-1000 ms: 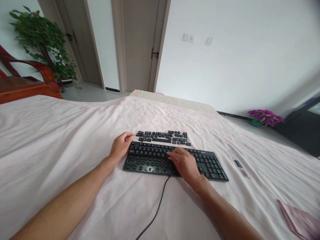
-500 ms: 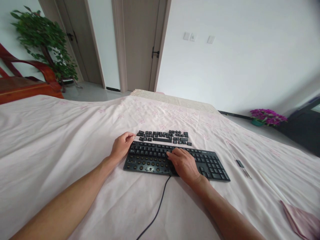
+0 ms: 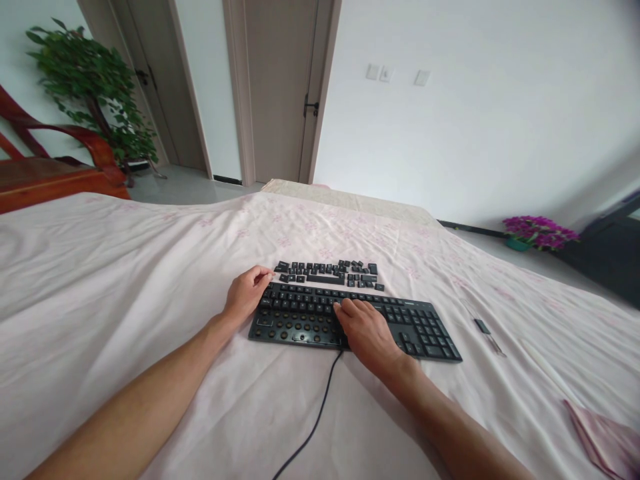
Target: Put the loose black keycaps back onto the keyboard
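A black computer keyboard [image 3: 410, 328] lies on the bed, its lower left rows bare of caps with round key stems [image 3: 285, 325] showing. Over its middle, my right hand [image 3: 364, 327] is closed, thumb and fingertips at a keycap [image 3: 336, 305] beside the capped letter rows; the palm hides the keys beneath. My left hand [image 3: 247, 291] has its fingers pinched together by the keyboard's upper left corner, close to the loose keycaps [image 3: 300, 268]; what is in the pinch, if anything, is hidden. Among those caps, just beyond the keyboard, lies the long spacebar [image 3: 326, 279].
A black cable [image 3: 320, 410] trails from the keyboard towards me. On the pale floral sheet [image 3: 200, 267], a small black-handled wire tool [image 3: 483, 327] lies at the right, with a pink cloth [image 3: 603, 433] farther over. A wooden chair [image 3: 65, 170] stands at the left.
Both hands keep almost the same places and grips. The whole view has shifted slightly; the keyboard and loose keycaps look unchanged.
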Demonstrator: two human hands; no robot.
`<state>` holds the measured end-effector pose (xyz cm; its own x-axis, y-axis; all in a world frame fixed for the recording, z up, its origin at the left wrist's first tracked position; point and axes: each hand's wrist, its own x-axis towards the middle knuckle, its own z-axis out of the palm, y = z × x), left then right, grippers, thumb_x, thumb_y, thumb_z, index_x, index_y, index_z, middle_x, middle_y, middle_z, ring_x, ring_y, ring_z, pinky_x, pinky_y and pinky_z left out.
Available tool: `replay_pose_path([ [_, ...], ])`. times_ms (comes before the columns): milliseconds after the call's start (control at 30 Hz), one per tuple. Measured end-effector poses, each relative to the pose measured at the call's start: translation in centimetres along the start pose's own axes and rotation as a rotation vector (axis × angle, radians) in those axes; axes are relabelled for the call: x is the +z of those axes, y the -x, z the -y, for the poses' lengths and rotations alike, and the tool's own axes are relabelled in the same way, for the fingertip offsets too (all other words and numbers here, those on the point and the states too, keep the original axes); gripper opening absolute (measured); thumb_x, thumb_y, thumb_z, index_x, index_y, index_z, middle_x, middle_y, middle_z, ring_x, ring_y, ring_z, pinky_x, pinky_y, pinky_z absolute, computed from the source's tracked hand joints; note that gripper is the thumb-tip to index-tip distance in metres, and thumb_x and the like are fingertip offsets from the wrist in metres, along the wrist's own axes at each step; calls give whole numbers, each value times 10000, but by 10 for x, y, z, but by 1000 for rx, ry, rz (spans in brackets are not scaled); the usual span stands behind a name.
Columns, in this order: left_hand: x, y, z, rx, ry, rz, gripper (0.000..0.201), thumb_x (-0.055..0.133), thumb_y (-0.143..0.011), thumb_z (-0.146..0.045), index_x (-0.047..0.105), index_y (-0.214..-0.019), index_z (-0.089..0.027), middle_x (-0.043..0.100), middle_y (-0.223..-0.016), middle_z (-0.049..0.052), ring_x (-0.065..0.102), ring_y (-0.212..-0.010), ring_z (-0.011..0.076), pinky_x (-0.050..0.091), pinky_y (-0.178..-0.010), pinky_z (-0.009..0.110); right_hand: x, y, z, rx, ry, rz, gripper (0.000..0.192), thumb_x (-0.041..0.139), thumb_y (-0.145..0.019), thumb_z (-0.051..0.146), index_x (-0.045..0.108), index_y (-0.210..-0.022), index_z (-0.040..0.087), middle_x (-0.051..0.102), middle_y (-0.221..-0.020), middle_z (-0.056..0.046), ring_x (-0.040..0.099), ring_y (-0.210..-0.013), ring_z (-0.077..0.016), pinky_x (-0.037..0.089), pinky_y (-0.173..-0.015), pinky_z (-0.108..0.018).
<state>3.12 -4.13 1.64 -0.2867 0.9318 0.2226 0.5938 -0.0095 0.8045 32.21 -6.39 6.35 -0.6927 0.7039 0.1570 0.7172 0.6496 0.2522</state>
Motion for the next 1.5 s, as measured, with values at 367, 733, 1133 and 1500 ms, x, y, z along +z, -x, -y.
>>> replay_pose_path([
  [367,1,1,-1,7,7,0,264,521,-860,-425,715,-937,-263,760,-1002,-3,678,-884,189,485,-774,267,0,3,16,-5,33,48,285,477,-865,4,653,-1010,174,631,-1005,-125,556,-863,-257,441,-735,-374],
  [733,0,1,0,25,-12,6,284,515,-864,-429,720,-953,-253,756,-956,9,673,-845,190,483,-770,275,4,12,-15,162,-348,-39,509,398,-882,-8,619,-1293,193,660,-1029,-71,617,-932,-171,477,-827,-256],
  [1133,0,1,-3,14,-22,4,271,516,-858,-428,722,-932,-268,762,-958,-9,677,-843,191,480,-754,269,1,1,-46,266,-450,-201,332,470,-958,194,705,-1184,259,704,-1046,-53,645,-959,-179,497,-845,-283],
  [1500,-12,-17,16,-81,-38,-134,254,541,-842,-439,718,-922,-276,765,-1000,24,684,-931,223,473,-812,296,20,-89,-115,449,-401,-27,237,579,-898,229,782,-1012,277,747,-1050,-8,647,-1006,-188,461,-839,-255],
])
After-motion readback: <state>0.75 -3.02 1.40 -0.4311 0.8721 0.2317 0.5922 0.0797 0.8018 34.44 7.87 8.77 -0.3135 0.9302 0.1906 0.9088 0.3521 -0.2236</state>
